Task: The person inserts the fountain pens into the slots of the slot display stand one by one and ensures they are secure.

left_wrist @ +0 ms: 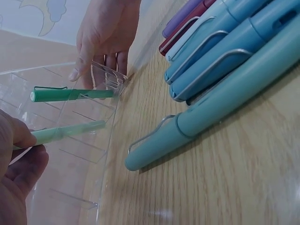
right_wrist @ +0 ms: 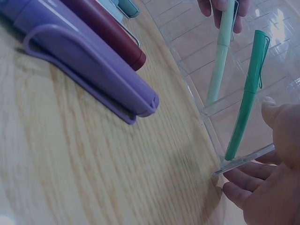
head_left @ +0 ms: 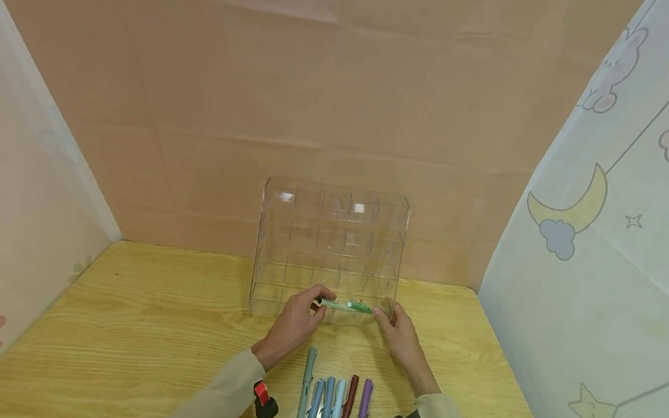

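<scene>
A clear plastic organizer (head_left: 260, 236) with rows of compartments stands at the back of the table. My left hand (head_left: 295, 322) pinches a pale green pen (left_wrist: 70, 131) by its capped end. The pen's other end points down into the bottom row of the organizer. Right beside it, a darker green pen (right_wrist: 248, 89) leans in the end compartment, cap up. My right hand (head_left: 404, 341) holds the organizer's right side wall, thumb in front and fingers around the outside, close to the darker green pen.
Nearer me on the wooden table (head_left: 160, 326) lie a grey-green pen (head_left: 305, 392), several blue pens (head_left: 327, 400), a maroon pen (head_left: 348, 405) and a purple pen (head_left: 364, 406), side by side. A tan backdrop (head_left: 329, 106) hangs behind the organizer, with printed sheets (head_left: 625, 252) at both sides.
</scene>
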Motion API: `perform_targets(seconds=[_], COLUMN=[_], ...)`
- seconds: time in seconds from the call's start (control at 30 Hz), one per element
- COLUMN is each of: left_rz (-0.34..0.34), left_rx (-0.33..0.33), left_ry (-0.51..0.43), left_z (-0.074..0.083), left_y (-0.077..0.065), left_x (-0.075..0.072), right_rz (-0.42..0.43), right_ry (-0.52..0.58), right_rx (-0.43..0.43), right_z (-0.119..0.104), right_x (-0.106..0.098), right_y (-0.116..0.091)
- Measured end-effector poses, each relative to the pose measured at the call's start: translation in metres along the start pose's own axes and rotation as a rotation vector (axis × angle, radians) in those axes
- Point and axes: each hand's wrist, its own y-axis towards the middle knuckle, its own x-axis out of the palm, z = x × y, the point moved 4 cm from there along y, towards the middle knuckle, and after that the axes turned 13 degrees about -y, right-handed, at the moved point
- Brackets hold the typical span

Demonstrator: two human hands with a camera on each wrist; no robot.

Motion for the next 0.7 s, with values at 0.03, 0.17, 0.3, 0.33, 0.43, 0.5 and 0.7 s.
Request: perform_targets(seconds=[0.03, 0.17, 0.3, 0.33, 0.43, 0.5, 0.7], left_rz=[0.0, -0.003, -0.004, -0.005, 0.001, 0.008, 0.076], left_rx=[-0.001, -0.004, -0.018, -0.02, -0.021, -0.018, 0.0], left_ry=[-0.002, -0.004, -0.021, -0.027, -0.047, -0.052, -0.03], left_z=[0.0001, -0.0004, -0.0015, -0.0017, -0.0017, -0.0012, 0.0026], left_y=[-0.0004, -0.0011, -0.0018, -0.002, -0.0028, -0.0034, -0.0031], left_x=[-0.0002, -0.0004, -0.0004, -0.0006, -0.0013, -0.0019, -0.0055], right_rz=[-0.002, -0.01, -0.01, -0.008, -0.006, -0.007, -0.011], right_ry=[-0.001, 0.005, 0.007, 0.008, 0.007, 0.01, 0.004], right_rx=[0.001, 0.002, 0.003, 0.004, 0.001, 0.001, 0.002], right_z=[-0.0001, -0.0003, -0.0007, -0.0009, -0.0012, -0.0014, -0.0015], right_x=[0.0, 0.0003, 0.0007, 0.0007, 0.0006, 0.0006, -0.0003], right_y=[-0.0003, -0.0015, -0.0017, -0.0017, -0.0017, -0.0017, -0.002])
